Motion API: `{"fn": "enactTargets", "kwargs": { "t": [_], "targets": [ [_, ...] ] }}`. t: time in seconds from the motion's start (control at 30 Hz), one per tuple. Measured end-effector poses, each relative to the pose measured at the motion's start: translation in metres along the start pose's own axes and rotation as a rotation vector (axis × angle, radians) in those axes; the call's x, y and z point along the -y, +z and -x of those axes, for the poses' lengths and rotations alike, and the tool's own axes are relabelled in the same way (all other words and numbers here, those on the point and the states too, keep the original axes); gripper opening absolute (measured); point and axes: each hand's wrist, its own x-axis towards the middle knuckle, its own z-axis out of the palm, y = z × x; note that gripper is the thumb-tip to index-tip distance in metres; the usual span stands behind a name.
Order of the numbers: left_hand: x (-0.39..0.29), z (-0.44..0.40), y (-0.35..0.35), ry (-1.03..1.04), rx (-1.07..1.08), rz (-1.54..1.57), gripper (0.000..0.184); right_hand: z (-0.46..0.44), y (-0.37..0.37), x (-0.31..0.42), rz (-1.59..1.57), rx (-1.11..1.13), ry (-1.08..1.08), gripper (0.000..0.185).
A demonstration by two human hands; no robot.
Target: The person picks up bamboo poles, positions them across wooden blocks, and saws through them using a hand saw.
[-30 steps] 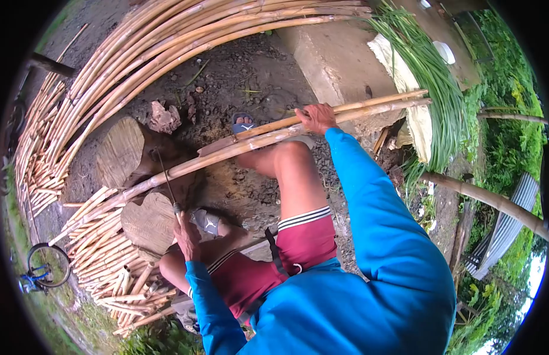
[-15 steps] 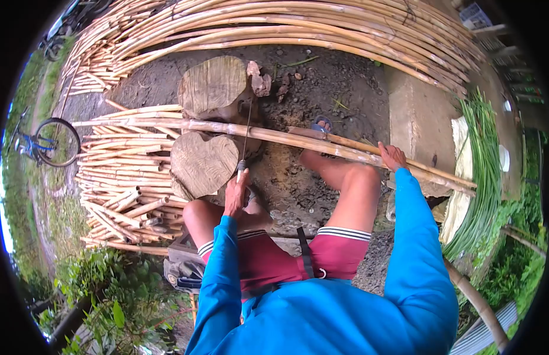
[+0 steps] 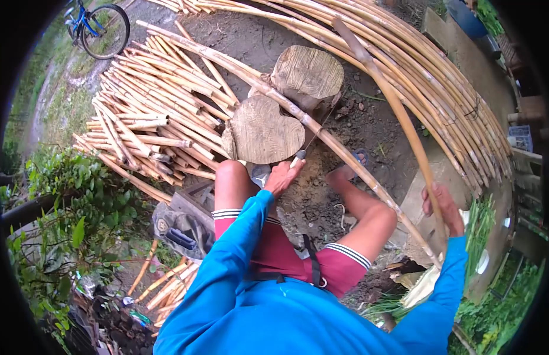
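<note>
Your left hand (image 3: 281, 178) is closed around a handle (image 3: 298, 158) beside a bamboo pole (image 3: 295, 111); your right hand (image 3: 447, 208) clasps a stick (image 3: 407, 114).

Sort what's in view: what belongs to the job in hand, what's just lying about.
Seem part of the job: bladed tool, in the left hand; long stick, in the right hand; bamboo pole; two wood blocks; probably the piled poles.

Seem just lying about: bicycle; blue crate; green leaves.

The bare dirt ground (image 3: 245, 38) bore two stumps (image 3: 265, 130) at twelve o'clock, a heap of short bamboo lengths (image 3: 162, 97) at ten, a bicycle (image 3: 90, 26) beyond, and long poles (image 3: 422, 77) between one and two.
</note>
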Motion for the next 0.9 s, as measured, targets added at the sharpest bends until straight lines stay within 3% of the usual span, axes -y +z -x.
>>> {"fn": "enactTargets", "kwargs": {
  "t": [0.07,0.13,0.2,0.33,0.4,0.47,0.5,0.57,0.6,0.67,0.77,0.9],
  "targets": [
    [-0.006,0.005,-0.006,-0.025,0.090,0.050,0.075,0.019,0.013,-0.038,0.018,0.177,0.074,0.049],
    [-0.011,0.011,-0.010,-0.036,0.092,0.061,0.076,0.036,0.052,-0.061,-0.008,0.055,-0.024,0.037],
    [-0.009,0.009,-0.010,-0.029,0.086,0.072,0.076,0.048,0.067,-0.058,-0.122,0.078,0.175,0.031],
    [-0.004,0.006,-0.011,0.011,0.108,0.097,0.076,0.054,0.088,0.015,-0.181,0.044,0.247,0.035],
    [-0.008,0.007,-0.008,0.017,0.109,0.115,0.076,0.052,0.088,0.071,-0.254,0.021,0.108,0.040],
    [-0.003,0.006,-0.006,0.063,0.073,0.158,0.076,0.069,0.092,0.081,-0.416,0.085,0.101,0.041],
    [-0.005,0.003,-0.008,-0.035,0.159,0.150,0.080,0.074,0.098,0.083,-0.577,0.176,0.099,0.042],
    [-0.006,0.006,-0.010,-0.016,0.100,0.180,0.080,0.090,0.120,0.036,-0.560,0.279,0.284,0.035],
    [-0.005,0.007,-0.008,0.003,0.085,0.177,0.083,0.100,0.151,0.023,-0.475,0.059,0.322,0.028],
    [-0.004,0.006,-0.016,-0.039,0.176,0.232,0.081,0.104,0.176,0.001,-0.314,-0.071,0.352,0.024],
    [-0.003,0.006,-0.017,-0.011,0.181,0.245,0.081,0.094,0.193,0.040,-0.181,-0.179,0.322,0.025],
    [-0.001,0.006,-0.017,-0.017,0.191,0.253,0.081,0.046,0.205,0.090,-0.213,-0.158,0.184,0.024]
  ]
}}
